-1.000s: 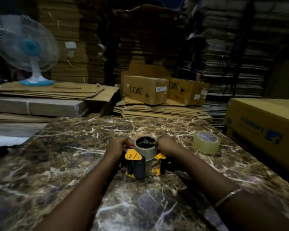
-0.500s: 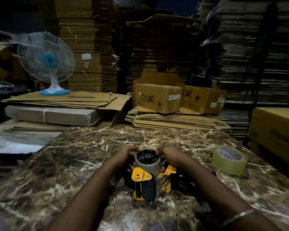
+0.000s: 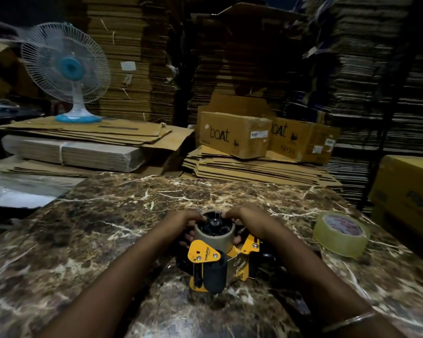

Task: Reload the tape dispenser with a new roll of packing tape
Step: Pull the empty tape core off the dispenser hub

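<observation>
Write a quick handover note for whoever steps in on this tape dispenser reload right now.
Left hand and right hand each grip the rim of the empty cardboard core, which sits on the hub of the yellow tape dispenser on the marble table.
New tape roll lies flat on the table to the right, untouched.
Done: nothing loaded.
Left: pull the core off, fit the new roll, thread the tape.

marble tabletop (image 3: 103,230) open left of the tape dispenser (image 3: 217,262) and behind it. right side: new tape roll (image 3: 341,234) near, yellow carton (image 3: 408,196) past edge. 2 boat boxes (image 3: 232,135) wall the far edge.
</observation>
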